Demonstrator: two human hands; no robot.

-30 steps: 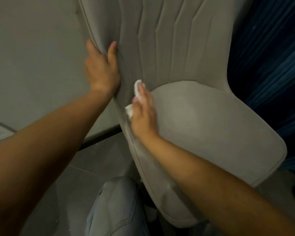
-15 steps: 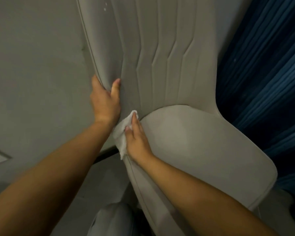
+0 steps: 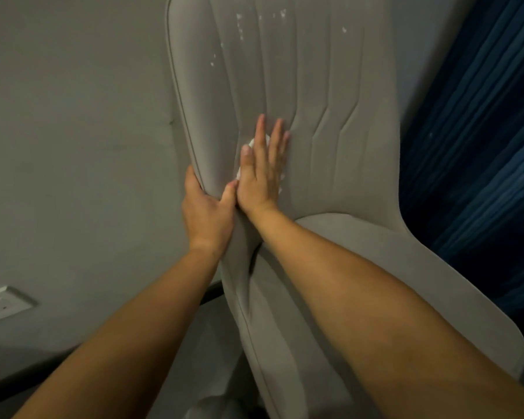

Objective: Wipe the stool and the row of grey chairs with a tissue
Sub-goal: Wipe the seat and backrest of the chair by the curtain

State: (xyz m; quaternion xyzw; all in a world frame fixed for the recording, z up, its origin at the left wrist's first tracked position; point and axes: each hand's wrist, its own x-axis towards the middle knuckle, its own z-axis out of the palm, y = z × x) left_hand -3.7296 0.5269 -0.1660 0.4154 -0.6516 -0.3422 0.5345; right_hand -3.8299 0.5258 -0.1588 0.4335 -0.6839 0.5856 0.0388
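A grey upholstered chair (image 3: 330, 122) with stitched vertical channels fills the middle of the view; white specks dot the upper backrest. My left hand (image 3: 208, 213) clasps the backrest's left edge, thumb in front and fingers behind. My right hand (image 3: 262, 167) lies flat on the lower backrest with fingers spread, pressing a white tissue (image 3: 251, 143) against the fabric. Only small bits of the tissue show around the fingers and palm. The stool is not in view.
A plain grey wall (image 3: 73, 131) stands close behind and left of the chair, with a wall socket (image 3: 3, 302) at the lower left. Dark blue curtains (image 3: 481, 146) hang on the right. The chair's seat (image 3: 406, 282) slopes toward the lower right.
My right hand slid the tissue from the seat-back crease up onto the lower backrest and flattened out. My left hand kept its hold on the chair's edge. The view tilted upward.
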